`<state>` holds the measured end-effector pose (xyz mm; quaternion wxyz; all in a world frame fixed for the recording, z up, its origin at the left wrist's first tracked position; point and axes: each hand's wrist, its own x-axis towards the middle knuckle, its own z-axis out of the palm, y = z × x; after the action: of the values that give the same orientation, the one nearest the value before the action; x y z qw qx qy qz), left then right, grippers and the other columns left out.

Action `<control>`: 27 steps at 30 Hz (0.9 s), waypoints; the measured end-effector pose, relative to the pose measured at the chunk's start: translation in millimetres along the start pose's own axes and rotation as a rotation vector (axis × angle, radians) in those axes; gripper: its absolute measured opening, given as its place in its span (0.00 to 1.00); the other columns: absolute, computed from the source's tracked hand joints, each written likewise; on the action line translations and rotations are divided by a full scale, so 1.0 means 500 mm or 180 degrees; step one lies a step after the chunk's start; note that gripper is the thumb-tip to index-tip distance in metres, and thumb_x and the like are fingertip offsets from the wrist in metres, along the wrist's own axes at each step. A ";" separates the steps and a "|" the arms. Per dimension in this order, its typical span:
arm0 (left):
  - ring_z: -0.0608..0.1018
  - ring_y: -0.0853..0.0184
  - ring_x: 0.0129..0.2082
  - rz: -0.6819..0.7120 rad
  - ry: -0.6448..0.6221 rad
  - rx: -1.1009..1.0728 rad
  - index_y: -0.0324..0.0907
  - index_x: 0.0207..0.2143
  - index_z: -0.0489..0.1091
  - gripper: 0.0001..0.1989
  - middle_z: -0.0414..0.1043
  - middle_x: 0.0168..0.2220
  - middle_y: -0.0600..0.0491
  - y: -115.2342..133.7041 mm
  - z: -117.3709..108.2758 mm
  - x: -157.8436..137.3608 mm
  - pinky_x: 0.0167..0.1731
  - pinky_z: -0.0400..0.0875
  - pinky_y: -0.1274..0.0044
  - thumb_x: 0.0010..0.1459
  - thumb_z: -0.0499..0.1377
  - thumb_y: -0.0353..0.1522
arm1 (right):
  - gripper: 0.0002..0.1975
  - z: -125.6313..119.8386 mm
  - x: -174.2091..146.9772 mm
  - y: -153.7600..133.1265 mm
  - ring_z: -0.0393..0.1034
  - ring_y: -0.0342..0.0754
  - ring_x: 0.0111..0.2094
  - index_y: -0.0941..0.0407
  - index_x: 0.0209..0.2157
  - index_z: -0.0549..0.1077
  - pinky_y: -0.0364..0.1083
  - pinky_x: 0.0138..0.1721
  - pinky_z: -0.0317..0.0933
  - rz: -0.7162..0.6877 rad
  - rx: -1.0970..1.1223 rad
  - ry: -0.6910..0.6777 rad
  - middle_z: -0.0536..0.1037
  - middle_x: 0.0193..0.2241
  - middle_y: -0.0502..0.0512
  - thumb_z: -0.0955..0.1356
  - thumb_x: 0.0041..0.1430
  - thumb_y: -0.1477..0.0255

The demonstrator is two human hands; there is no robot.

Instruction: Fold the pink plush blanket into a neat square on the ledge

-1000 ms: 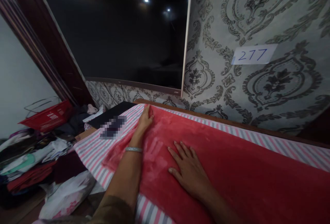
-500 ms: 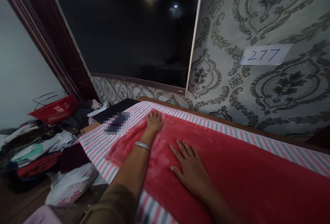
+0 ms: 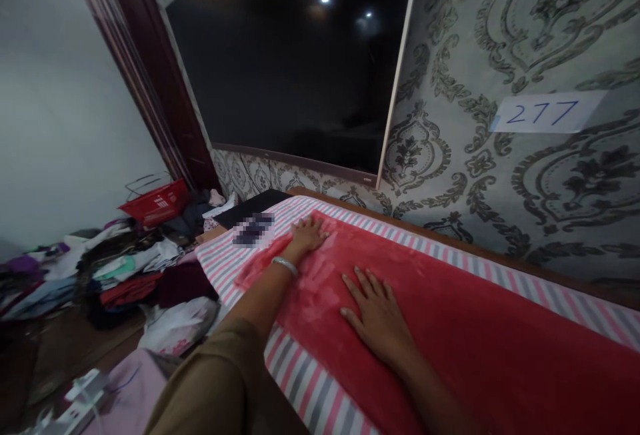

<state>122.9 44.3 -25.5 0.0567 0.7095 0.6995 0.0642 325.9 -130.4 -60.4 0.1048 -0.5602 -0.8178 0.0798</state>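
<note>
Red blanket (image 3: 450, 328): left hand (image 3: 307, 235) has slid toward twelve o'clock, right hand (image 3: 380, 318) unmoved; fingers open, flat, smoothing continues.

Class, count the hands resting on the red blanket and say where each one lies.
2. The left hand lies flat near the far left corner of the red blanket, a bangle on its wrist. The right hand lies flat nearer the front edge. None seems hidden.

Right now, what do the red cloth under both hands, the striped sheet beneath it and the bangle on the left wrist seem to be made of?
Red cloth: plush fleece, apparently; matte nap with paler brushed streaks. Striped sheet: thin woven fabric, probably cotton; flat pink, grey and white stripes. Bangle: likely metal; silvery shine.
</note>
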 end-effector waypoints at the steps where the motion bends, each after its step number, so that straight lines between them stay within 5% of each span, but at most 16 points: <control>1: 0.58 0.44 0.67 -0.0036 -0.0012 -0.0008 0.52 0.64 0.62 0.30 0.51 0.71 0.44 -0.018 -0.012 -0.017 0.62 0.52 0.50 0.62 0.52 0.49 | 0.32 0.001 0.000 0.000 0.37 0.57 0.71 0.48 0.70 0.52 0.62 0.68 0.35 0.0006 0.0002 -0.0001 0.46 0.71 0.55 0.60 0.68 0.57; 6: 0.71 0.55 0.58 -0.0247 0.0211 0.0040 0.45 0.60 0.65 0.21 0.69 0.58 0.40 -0.118 -0.051 -0.118 0.56 0.64 0.65 0.67 0.48 0.39 | 0.32 0.003 0.001 -0.001 0.37 0.57 0.71 0.48 0.70 0.54 0.62 0.68 0.34 0.0015 -0.0002 0.0008 0.47 0.71 0.56 0.61 0.68 0.58; 10: 0.77 0.57 0.48 -0.0471 0.0269 -0.0052 0.37 0.46 0.72 0.18 0.75 0.48 0.38 -0.167 -0.061 -0.142 0.47 0.68 0.71 0.67 0.48 0.38 | 0.32 0.001 0.001 -0.001 0.36 0.57 0.71 0.49 0.70 0.53 0.61 0.68 0.33 -0.0001 0.0016 0.0041 0.46 0.71 0.55 0.61 0.68 0.58; 13: 0.78 0.61 0.40 -0.0511 0.0271 -0.0204 0.38 0.40 0.72 0.12 0.77 0.42 0.42 -0.180 -0.071 -0.127 0.39 0.69 0.75 0.64 0.55 0.38 | 0.32 -0.003 0.001 -0.002 0.36 0.57 0.71 0.49 0.70 0.53 0.61 0.68 0.34 0.0006 0.0049 0.0012 0.46 0.71 0.56 0.61 0.68 0.58; 18: 0.77 0.63 0.40 -0.0520 0.0460 -0.0329 0.38 0.40 0.71 0.10 0.77 0.42 0.43 -0.184 -0.080 -0.109 0.39 0.68 0.74 0.64 0.52 0.32 | 0.32 -0.004 0.000 -0.004 0.36 0.57 0.71 0.48 0.70 0.53 0.61 0.68 0.33 0.0032 0.0060 0.0006 0.46 0.71 0.54 0.61 0.68 0.58; 27: 0.79 0.63 0.37 -0.0453 -0.0151 -0.0537 0.40 0.35 0.73 0.14 0.79 0.39 0.49 -0.242 -0.099 -0.151 0.36 0.70 0.77 0.59 0.58 0.42 | 0.32 -0.002 0.002 -0.003 0.37 0.58 0.71 0.48 0.70 0.54 0.63 0.68 0.34 0.0029 0.0137 0.0027 0.47 0.71 0.56 0.62 0.68 0.58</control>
<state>-5.6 -29.8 1.9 0.1371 0.6521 0.7387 0.1018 324.7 -130.0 -58.9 0.1200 -0.5618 -0.8129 0.0954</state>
